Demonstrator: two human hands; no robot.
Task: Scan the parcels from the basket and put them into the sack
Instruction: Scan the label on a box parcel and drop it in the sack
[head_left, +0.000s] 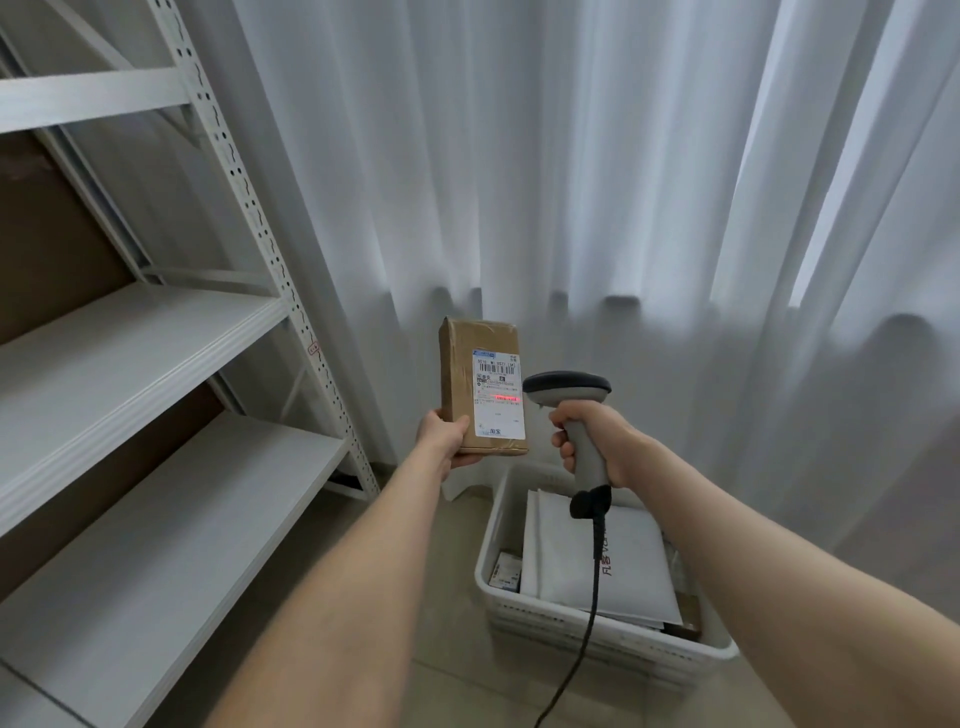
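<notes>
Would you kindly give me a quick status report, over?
Left hand holds brown parcel upright. Right hand grips scanner, red line on label. Nothing blocking.

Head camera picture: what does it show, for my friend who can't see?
A left hand holds up a brown parcel while the right hand aims a barcode scanner at its label, lit by a red line. A white basket of parcels sits below.

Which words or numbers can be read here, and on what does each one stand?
"淘宝": bottom of the white label on the brown parcel that the left hand holds.
Other lines and numbers on that label: too blurred.
Red print on the white mailer in the basket: starts "凡", rest unclear behind the scanner cable.
Red tag on the shelf post: too small.
</notes>
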